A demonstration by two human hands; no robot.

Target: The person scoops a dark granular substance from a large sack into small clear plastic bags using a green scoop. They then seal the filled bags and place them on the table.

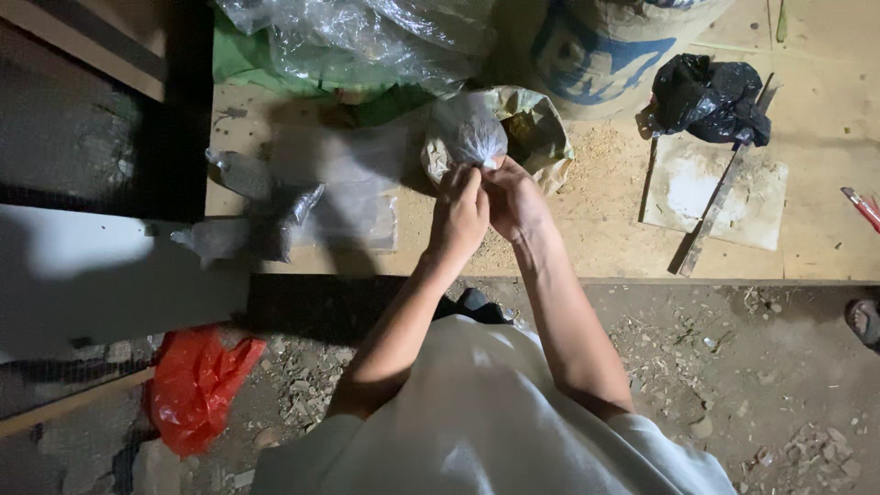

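Note:
A small clear plastic bag point(466, 131) filled with a greyish material rests on the wooden board point(605, 229), leaning on an open brown sack point(536, 124). My left hand point(458, 213) and my right hand point(513, 197) meet at the bag's neck, fingers pinched around the gathered plastic. Two filled and closed clear bags point(246, 174) point(240, 238) lie to the left on a flat plastic sheet point(353, 188).
A large woven sack point(605, 50) stands at the back, a black plastic bag point(708, 96) to its right. A metal bar point(715, 206) lies across a pale tile. A red bag point(194, 385) lies on the rubble floor. Loose clear plastic point(357, 37) piles at the top.

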